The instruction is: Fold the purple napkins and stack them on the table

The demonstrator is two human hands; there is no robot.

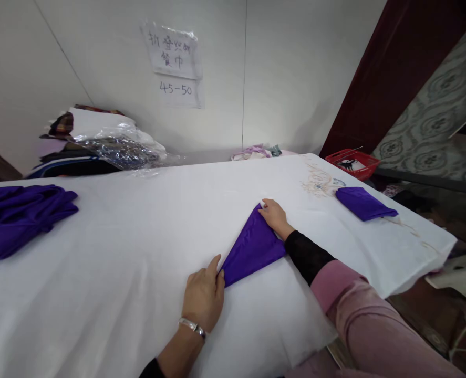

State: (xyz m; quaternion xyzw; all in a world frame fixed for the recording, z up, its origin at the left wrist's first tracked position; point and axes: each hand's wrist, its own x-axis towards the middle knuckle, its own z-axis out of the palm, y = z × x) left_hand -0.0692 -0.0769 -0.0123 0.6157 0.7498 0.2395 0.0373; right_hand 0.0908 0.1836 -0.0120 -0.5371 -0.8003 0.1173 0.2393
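Grip: left hand (pixel 204 294) and right hand (pixel 274 215) each pinching a corner of purple cloth (pixel 252 249), middle of bench (pixel 138 236); fingertip contact partly hidden. Purple heap (pixel 20 218), bench's left end, cut off.

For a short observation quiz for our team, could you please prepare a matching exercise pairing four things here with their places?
Things:
1. Red plastic basket
2. Crumpled purple fabric heap
3. Roughly triangular purple cloth
4. Silver-coloured bracelet

Places:
A. Touched by the left hand and right hand
B. Around the left wrist
C. Near the far right corner of the white-clothed table
D. On the table's left side

Pairs: 1-C; 2-D; 3-A; 4-B
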